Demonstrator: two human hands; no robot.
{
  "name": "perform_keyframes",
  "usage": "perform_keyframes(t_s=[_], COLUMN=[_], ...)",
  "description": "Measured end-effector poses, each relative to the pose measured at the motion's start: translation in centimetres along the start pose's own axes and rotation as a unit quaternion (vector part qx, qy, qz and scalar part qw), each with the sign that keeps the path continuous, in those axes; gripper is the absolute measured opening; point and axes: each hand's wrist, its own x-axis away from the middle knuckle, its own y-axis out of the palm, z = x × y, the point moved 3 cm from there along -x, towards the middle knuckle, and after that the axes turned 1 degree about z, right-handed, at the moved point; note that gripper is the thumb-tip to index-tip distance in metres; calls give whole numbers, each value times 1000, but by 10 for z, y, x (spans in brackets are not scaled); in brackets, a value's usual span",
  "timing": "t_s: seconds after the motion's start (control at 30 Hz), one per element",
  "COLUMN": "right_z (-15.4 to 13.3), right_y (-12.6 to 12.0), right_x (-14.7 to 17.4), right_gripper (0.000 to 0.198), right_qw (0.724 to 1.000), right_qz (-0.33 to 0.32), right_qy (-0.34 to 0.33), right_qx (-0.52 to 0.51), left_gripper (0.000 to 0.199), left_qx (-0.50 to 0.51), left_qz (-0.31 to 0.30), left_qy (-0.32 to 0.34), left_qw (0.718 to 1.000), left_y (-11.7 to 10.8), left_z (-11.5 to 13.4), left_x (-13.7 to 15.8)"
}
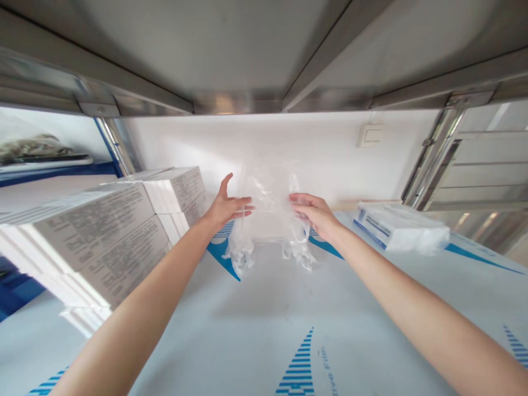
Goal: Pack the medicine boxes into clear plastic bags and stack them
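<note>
A clear plastic bag stands up in front of the white wall, its crumpled lower corners resting on the film-covered surface. At its left edge is my left hand, thumb raised apart and fingers stretched out, with the fingertips touching the plastic. My right hand has its fingers closed around the bag's right edge, where the plastic bunches up. What lies inside the bag, if anything, I cannot make out.
White printed boxes are stacked at the left. A plastic-wrapped white and blue pack lies at the right. Close overhead runs a metal shelf on metal posts. A switch is on the wall.
</note>
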Motion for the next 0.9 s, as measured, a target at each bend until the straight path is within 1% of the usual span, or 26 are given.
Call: perform_keyframes(t_s=[0.03,0.1,0.17,0.23,0.33,0.43,0.5,0.57,0.6,0.67,0.7,0.77,0.83,0.9], right_z=[5,15,24,31,38,34,21,6,2,2,8,29,55,77], right_y=[2,3,3,3,3,3,6,16,24,40,48,60,65,64], right_x=[-3,-7,-9,-8,-2,-1,-9,-23,-31,-44,-49,-52,-50,-46], right_gripper=[38,39,39,38,43,55,56,51,49,49,52,59,63,67], right_qw=[1000,996,987,973,951,930,903,863,840,823,817,803,791,783], right_qz=[-10,-23,-26,-27,-34,-30,-19,-29,-57,-99,-113,-140,-166,-186], right_qy=[6,18,18,2,-25,-37,-68,-122,-151,-160,-150,-119,-83,-60], right_qx=[24,86,158,227,307,365,424,489,518,535,546,567,583,590], left_gripper=[107,93,79,69,63,61,54,45,43,44,45,50,54,58], left_qx=[-24,-111,-218,-300,-378,-451,-486,-515,-529,-561,-578,-611,-636,-652], left_qz=[0,-5,-8,0,23,28,26,21,16,-13,-30,-64,-89,-102], left_qy=[14,41,60,72,93,120,138,153,156,149,139,111,78,54], left_qw=[1000,993,974,951,921,884,863,843,834,814,803,781,763,749], left_y=[-1,-3,-5,-9,-21,-27,-24,-13,-5,12,19,27,26,18], left_z=[-6,-18,-30,-40,-49,-49,-42,-35,-33,-38,-44,-61,-82,-100], left_x=[-3,-6,-7,-7,-6,-11,-20,-32,-38,-50,-54,-59,-60,-59])
